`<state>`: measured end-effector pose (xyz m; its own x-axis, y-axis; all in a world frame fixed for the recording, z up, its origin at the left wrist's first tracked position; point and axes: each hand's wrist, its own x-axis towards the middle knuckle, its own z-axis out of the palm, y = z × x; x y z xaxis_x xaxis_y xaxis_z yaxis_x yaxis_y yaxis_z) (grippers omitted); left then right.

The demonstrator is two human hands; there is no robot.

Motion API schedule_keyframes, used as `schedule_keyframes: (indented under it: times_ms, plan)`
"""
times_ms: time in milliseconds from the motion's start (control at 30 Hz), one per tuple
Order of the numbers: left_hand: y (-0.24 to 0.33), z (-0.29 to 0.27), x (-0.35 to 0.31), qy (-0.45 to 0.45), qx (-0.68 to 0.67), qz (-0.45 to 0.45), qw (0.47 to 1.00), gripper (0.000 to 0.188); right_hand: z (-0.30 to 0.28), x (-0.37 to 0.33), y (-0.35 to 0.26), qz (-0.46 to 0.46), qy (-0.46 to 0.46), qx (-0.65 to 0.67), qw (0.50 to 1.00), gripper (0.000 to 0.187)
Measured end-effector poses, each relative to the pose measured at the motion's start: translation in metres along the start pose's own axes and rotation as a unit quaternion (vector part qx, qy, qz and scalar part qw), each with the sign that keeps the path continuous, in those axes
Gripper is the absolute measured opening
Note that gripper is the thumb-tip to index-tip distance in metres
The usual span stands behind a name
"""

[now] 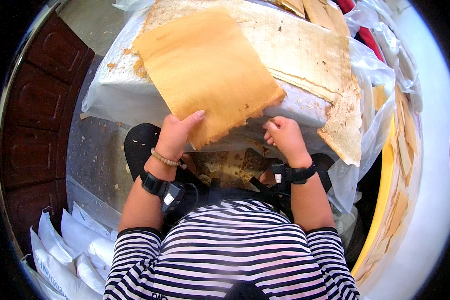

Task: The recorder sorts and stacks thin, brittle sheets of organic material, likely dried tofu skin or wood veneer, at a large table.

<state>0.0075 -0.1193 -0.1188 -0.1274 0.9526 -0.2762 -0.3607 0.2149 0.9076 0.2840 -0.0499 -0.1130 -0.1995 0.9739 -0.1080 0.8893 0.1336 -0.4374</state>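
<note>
A thin, flat orange-tan sheet (210, 70) with a ragged, crumbly lower edge is tilted over the table's near side. My left hand (177, 135) grips its lower left corner, thumb on top and the other fingers hidden beneath. Just off the ragged edge, at the sheet's lower right, my right hand (285, 137) is closed in a pinch. A small brownish bit seems to show at its fingertips, too small to name. Paler sheets (305, 50) of similar material lie stacked on the table behind, and a rough-edged pale piece (342, 127) hangs over the front right.
Clear plastic film (120, 97) covers the table and drapes down its front. Brown scraps (235, 165) lie low between my legs. A yellow-rimmed container (385, 185) with more sheet pieces stands at right. White filled sacks (80, 240) lie lower left, below dark brown panelled wood (40, 100).
</note>
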Motion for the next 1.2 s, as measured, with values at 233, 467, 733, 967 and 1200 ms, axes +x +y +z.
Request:
schedule_keyframes:
  times_ms: [233,467,733,967,1200]
  plan:
    - [-0.009,0.0,0.003,0.008,-0.015,-0.011,1.0,0.037,-0.008,-0.004,-0.031,0.175,-0.157,0.53,0.815,0.027]
    - [-0.006,0.002,0.001,0.006,0.018,0.008,1.0,0.035,0.011,0.001,-0.025,0.117,-0.131,0.365,0.914,0.03]
    - [-0.006,-0.001,0.001,0.013,-0.017,0.007,1.0,0.037,0.003,-0.011,-0.011,0.176,-0.179,0.379,0.891,0.035]
    - [-0.007,-0.01,0.003,-0.019,0.002,-0.02,1.0,0.038,-0.016,-0.006,-0.013,0.191,-0.087,0.555,0.805,0.041]
    - [0.0,-0.007,-0.001,-0.005,-0.003,0.002,1.0,0.032,-0.006,-0.002,0.001,0.126,-0.065,0.351,0.926,0.033]
